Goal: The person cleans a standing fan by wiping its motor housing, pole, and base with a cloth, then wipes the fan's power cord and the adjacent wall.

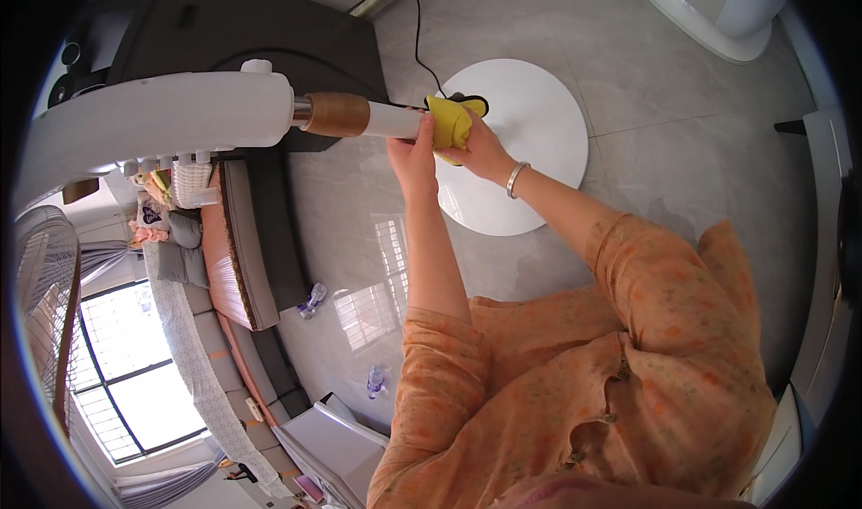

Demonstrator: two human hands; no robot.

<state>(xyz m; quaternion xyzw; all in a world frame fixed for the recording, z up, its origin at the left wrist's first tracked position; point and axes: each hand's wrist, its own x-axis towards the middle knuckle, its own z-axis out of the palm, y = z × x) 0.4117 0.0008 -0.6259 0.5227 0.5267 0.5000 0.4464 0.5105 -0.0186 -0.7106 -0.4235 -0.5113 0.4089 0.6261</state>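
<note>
A white pedestal fan stands before me, its pole (pixel 394 120) running down to a round white base (pixel 539 165) on the floor. My left hand (pixel 412 155) grips the pole below a brown collar (pixel 337 114). Just beneath it, my right hand (pixel 481 147), with a silver bracelet (pixel 516 179) at the wrist, holds a yellow cloth (pixel 450 122) with dark edging wrapped around the pole. The fan's white control housing (pixel 195 110), with a knob and several buttons, extends to the upper left. Part of its wire grille (pixel 44 266) shows at the left rim.
A black cord (pixel 418 44) runs across the floor towards the base. A dark cabinet (pixel 269 31) stands at upper left. A sofa (pixel 225 347) and a cushioned bench (pixel 236 253) line the left side. Plastic bottles (pixel 312 300) lie on the grey tiles. A white appliance (pixel 714 17) stands at upper right.
</note>
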